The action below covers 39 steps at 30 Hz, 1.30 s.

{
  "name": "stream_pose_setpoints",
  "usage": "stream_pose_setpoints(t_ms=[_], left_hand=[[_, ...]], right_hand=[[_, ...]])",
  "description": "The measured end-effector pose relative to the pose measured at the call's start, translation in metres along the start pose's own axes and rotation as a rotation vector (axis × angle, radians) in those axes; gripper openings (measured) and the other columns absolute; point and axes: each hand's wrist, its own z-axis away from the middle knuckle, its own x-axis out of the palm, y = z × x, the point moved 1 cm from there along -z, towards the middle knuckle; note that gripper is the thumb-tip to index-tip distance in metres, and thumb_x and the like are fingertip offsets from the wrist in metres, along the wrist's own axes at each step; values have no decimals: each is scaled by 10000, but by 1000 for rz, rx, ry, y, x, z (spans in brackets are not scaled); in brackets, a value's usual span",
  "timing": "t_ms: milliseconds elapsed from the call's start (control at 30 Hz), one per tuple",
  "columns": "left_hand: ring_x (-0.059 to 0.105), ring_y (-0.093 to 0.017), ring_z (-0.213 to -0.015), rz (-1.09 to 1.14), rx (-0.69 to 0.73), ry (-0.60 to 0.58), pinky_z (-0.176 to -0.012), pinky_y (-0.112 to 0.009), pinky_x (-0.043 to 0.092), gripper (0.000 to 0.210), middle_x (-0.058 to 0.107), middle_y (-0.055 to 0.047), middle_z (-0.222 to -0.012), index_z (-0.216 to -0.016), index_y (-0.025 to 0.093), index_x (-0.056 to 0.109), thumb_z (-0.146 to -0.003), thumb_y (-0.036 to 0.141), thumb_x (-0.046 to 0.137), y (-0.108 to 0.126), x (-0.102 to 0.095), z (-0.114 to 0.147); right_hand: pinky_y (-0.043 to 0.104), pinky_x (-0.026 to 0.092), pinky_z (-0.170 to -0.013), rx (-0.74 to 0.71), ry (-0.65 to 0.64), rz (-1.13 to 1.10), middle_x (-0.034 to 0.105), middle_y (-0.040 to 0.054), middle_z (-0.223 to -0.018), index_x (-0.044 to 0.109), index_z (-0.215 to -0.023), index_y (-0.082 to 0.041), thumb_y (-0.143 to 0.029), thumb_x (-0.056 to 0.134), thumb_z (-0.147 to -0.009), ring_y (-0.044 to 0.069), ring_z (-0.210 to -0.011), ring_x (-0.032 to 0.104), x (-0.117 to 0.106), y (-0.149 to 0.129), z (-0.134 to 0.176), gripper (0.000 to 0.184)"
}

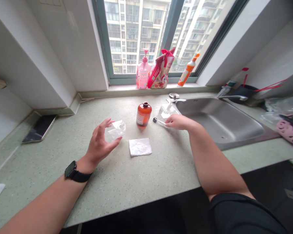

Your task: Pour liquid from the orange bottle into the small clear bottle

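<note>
On my remote feed I record the left hand (99, 143) with its grip spread wide, thumb and fingers around a clear container (118, 128) on the desk (117, 198); whether they touch its walls, I cannot tell. The right hand (178, 122) has its grip closed, fingers pinched on one end of a black-tipped white stick (162, 123). Between the hands I find an amber bottle (144, 115), upright, its neck bare, with a folded white tissue (140, 147) flat on its near side. A second clear container (165, 111) stands just beyond the right hand, near the sink (219, 120). I note a phone (39, 129) at far left.
</note>
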Motion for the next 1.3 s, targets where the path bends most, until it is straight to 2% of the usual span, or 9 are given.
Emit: stream_pose_setpoints(t_ms=[200, 333, 467, 567, 767, 900, 1000, 1133, 1300], left_hand=[[714, -318, -1263, -9, -17, -14, -1191, -581, 509, 823, 688, -132, -1448, -1602, 269, 370, -916, 403, 803, -1, 0, 1], [714, -320, -1264, -5, -25, -20, -1195, -584, 509, 821, 684, -128, -1451, -1605, 271, 374, -916, 408, 800, -2, 0, 1], [716, -321, -1264, -4, -27, -19, -1191, -584, 515, 818, 687, -129, -1447, -1605, 274, 373, -920, 411, 799, -1, 0, 1], [719, -319, -1264, 4, -35, -21, -1178, -577, 532, 814, 686, -131, -1451, -1604, 271, 373, -928, 427, 798, -2, 0, 1], [720, -325, -1286, 41, -51, -19, -1149, -564, 572, 827, 688, -137, -1451, -1600, 272, 382, -933, 524, 801, -4, 1, 2], [722, -331, -1294, 74, -101, -22, -1135, -562, 587, 831, 692, -142, -1448, -1592, 269, 394, -930, 563, 800, -3, 2, 1], [718, -332, -1306, 114, -137, -21, -1142, -561, 583, 825, 695, -141, -1447, -1585, 269, 406, -927, 571, 803, -4, 4, 1], [710, -335, -1321, 158, -181, -21, -1146, -557, 580, 828, 683, -140, -1470, -1574, 276, 421, -911, 569, 823, -10, 9, 0], [688, -336, -1358, 181, -226, -14, -1170, -561, 562, 803, 672, -134, -1488, -1565, 286, 431, -907, 483, 845, -14, 15, 0]], right_hand=[[335, 489, -694, 1, -31, 19, 806, 51, -887, 801, -828, -253, -543, 691, -888, 226, -805, 689, -1, -1, 0, 316], [343, 531, -761, -1, 38, 7, 829, 80, -1058, 824, -958, -253, -500, 677, -927, 254, -916, 731, -2, -3, 2, 289], [379, 575, -813, -28, 222, 0, 827, 89, -1053, 833, -1007, -251, -447, 679, -923, 267, -930, 749, -4, -10, 6, 263], [401, 605, -879, -91, 410, -137, 826, 80, -1093, 822, -1087, -248, -438, 651, -943, 253, -957, 766, -6, -20, 11, 294], [466, 632, -967, -184, 704, -379, 814, 133, -1175, 776, -1206, -212, -598, 607, -993, 288, -1071, 778, -8, -33, 9, 472], [497, 626, -1015, -219, 707, -513, 795, 144, -1242, 683, -1358, -225, -748, 623, -948, 298, -1156, 759, 9, -37, -5, 667], [549, 580, -1090, -257, 668, -522, 743, 168, -1366, 582, -1484, -211, -747, 687, -898, 331, -1294, 701, 32, -46, -17, 801], [602, 524, -1135, -228, 658, -397, 719, 179, -1401, 578, -1486, -213, -631, 789, -828, 384, -1330, 659, 59, -62, -28, 808], [618, 508, -1110, -196, 717, -339, 728, 184, -1318, 578, -1442, -203, -570, 824, -782, 412, -1259, 657, 78, -79, -39, 794]])
